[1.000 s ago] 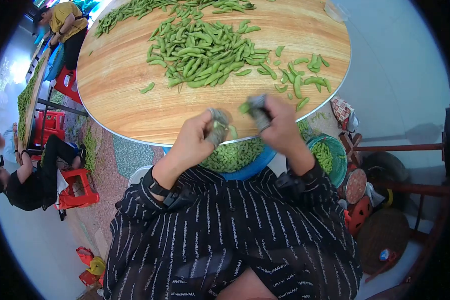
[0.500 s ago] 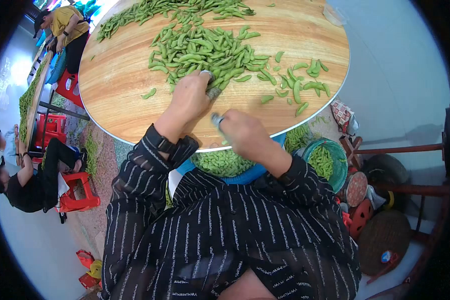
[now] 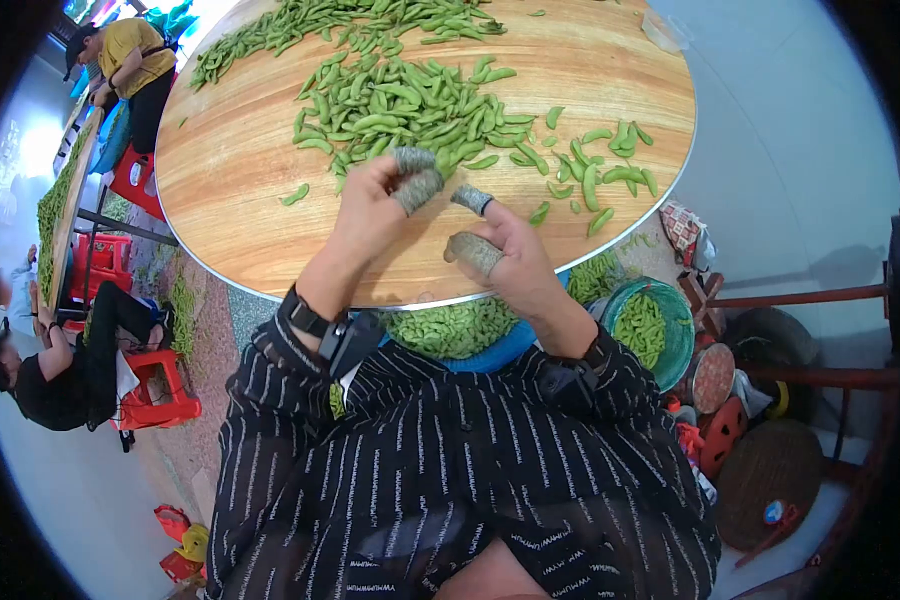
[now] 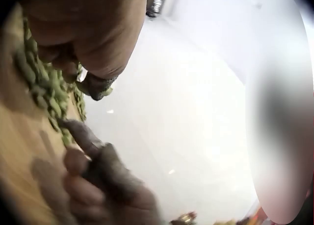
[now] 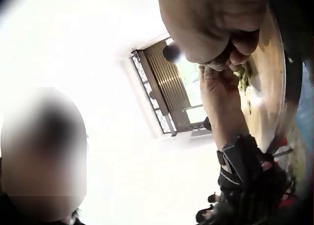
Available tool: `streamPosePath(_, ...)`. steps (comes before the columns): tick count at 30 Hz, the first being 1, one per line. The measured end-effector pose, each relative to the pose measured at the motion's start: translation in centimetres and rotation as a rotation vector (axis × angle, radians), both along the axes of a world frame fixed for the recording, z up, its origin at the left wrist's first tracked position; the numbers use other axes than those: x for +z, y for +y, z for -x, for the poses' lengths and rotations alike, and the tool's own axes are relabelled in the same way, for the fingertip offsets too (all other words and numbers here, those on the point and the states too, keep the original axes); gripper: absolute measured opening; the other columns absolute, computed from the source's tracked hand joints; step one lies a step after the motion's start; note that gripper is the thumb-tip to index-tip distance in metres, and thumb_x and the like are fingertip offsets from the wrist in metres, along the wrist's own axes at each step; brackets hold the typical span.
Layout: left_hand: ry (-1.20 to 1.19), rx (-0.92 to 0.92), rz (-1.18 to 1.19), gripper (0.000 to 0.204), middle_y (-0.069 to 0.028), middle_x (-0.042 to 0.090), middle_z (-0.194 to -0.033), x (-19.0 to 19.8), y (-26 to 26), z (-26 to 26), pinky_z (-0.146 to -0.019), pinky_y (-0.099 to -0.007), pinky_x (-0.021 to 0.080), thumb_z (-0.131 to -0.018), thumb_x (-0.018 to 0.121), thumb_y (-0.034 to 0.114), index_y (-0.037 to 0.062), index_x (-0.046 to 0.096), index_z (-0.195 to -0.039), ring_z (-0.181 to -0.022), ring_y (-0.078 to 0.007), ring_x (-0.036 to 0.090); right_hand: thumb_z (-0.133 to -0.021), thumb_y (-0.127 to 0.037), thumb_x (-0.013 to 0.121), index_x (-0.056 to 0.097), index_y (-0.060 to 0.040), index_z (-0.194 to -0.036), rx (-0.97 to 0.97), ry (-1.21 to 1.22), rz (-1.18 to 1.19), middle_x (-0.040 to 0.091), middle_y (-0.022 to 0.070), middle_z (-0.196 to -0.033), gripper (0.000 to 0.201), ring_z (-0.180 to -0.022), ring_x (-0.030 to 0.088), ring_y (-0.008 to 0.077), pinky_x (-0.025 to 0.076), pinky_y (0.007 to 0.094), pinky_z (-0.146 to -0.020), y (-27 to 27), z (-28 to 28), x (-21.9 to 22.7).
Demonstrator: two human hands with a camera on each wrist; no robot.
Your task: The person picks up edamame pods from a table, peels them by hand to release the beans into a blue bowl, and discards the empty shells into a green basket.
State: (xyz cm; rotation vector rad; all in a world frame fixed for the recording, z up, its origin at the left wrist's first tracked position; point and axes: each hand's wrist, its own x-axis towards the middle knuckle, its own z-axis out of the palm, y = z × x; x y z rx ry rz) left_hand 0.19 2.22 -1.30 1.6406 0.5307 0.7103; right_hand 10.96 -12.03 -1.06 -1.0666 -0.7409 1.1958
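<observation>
Green soybean pods lie heaped on the wooden counter, upper centre of the frame. The left hand, thumb and forefinger wrapped, hovers at the heap's lower edge; I can't tell whether its grip has a pod. At mid-frame, the right hand has its grip released, wrapped fingertips apart, above a blue basin of pale green beans.
</observation>
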Motion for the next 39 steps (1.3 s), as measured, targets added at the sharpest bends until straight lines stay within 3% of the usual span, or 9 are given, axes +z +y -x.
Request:
streamPosePath(6,-0.264,-0.117,0.522,0.018,-0.0027,0.059,-0.089,-0.3,-4.4,1.0,-0.066,-0.0207,0.044,-0.079,0.058,0.002,0.0017,0.057,-0.097,-0.077,-0.0079,0.053,-0.079,-0.002,0.052,0.051,-0.0002,-0.105,0.012,-0.069,-0.106,0.054,0.0013,-0.075,0.027,-0.060,0.044,0.0065,0.037,0.0206,-0.053,0.7,0.4,-0.7)
streamPosePath(11,-0.137,-0.184,0.253,0.018,-0.0044,0.059,-0.086,1.2,-4.2,2.5,-0.066,-0.0239,0.044,-0.080,0.057,0.005,0.0009,0.056,-0.097,-0.075,-0.0109,0.053,-0.076,-0.003,0.053,0.054,-0.0009,-0.090,-0.019,-0.622,-0.074,0.052,0.0084,-0.070,0.014,-0.059,0.050,0.0161,0.041,0.0306,-0.053,-0.6,-1.3,-0.9)
streamPosePath(13,0.197,-0.192,-0.029,0.018,-0.0069,0.057,-0.079,2.2,-3.4,3.3,-0.062,-0.0274,0.042,-0.082,0.053,0.012,0.0001,0.054,-0.095,-0.070,-0.0126,0.051,-0.072,-0.001,0.053,0.051,-0.0008,-0.083,-0.091,-1.241,-0.191,0.050,0.0142,-0.069,0.011,-0.062,0.052,0.0287,0.041,0.0382,-0.055,-0.9,-1.9,0.4)
streamPosePath(16,0.426,-0.287,-0.121,0.018,-0.0104,0.054,-0.072,2.9,-4.1,2.9,-0.058,-0.0309,0.040,-0.084,0.048,0.016,-0.0004,0.052,-0.092,-0.064,-0.0153,0.049,-0.068,0.000,0.052,0.050,-0.0004,-0.079,-0.039,-1.324,-0.243,0.049,0.0163,-0.069,0.011,-0.067,0.050,0.0372,0.040,0.0424,-0.056,-1.0,-1.6,1.6)
streamPosePath(20,0.397,-0.368,-0.049,0.013,-0.0124,0.053,-0.069,1.5,-4.3,3.2,-0.056,-0.0330,0.040,-0.083,0.044,0.010,-0.0001,0.050,-0.090,-0.059,-0.0200,0.049,-0.073,-0.002,0.053,0.051,0.0020,-0.082,-0.129,-1.350,-0.273,0.052,0.0123,-0.070,0.010,-0.064,0.052,0.0299,0.041,0.0387,-0.056,-1.1,-1.3,0.6)
streamPosePath(22,0.234,-0.173,0.021,0.014,-0.0149,0.052,-0.069,1.2,-5.1,3.4,-0.056,-0.0337,0.041,-0.078,0.047,0.005,0.0005,0.049,-0.091,-0.058,-0.0273,0.050,-0.078,-0.004,0.052,0.052,0.0020,-0.085,-0.258,-0.623,-0.112,0.053,0.0058,-0.068,0.009,-0.056,0.050,0.0160,0.041,0.0297,-0.050,-1.3,-0.5,0.2)
streamPosePath(23,0.235,-0.172,0.022,0.014,-0.0149,0.052,-0.069,1.1,-5.3,3.6,-0.056,-0.0337,0.041,-0.078,0.047,0.005,0.0005,0.049,-0.091,-0.058,-0.0273,0.050,-0.078,-0.004,0.052,0.052,0.0020,-0.085,-0.257,-0.622,-0.111,0.053,0.0058,-0.068,0.009,-0.056,0.050,0.0160,0.041,0.0297,-0.050,-1.6,-0.7,0.5)
streamPosePath(25,0.250,-0.129,-0.296,0.021,-0.0161,0.054,-0.072,0.7,-5.7,3.8,-0.057,-0.0340,0.042,-0.072,0.052,0.002,0.0022,0.050,-0.093,-0.062,-0.0323,0.053,-0.082,-0.005,0.050,0.054,0.0009,-0.087,0.117,0.024,0.144,0.052,0.0013,-0.066,0.009,-0.051,0.043,0.0053,0.035,0.0198,-0.043,-2.3,-1.3,1.3)
streamPosePath(39,0.304,0.001,-0.800,0.024,-0.0145,0.055,-0.071,0.6,-6.5,3.6,-0.053,-0.0383,0.043,-0.069,0.061,0.011,0.0047,0.053,-0.092,-0.062,-0.0322,0.055,-0.082,-0.003,0.048,0.056,-0.0031,-0.083,0.098,0.135,0.098,0.051,-0.0013,-0.062,0.008,-0.050,0.043,0.0029,0.031,0.0158,-0.042,-1.9,0.1,0.3)
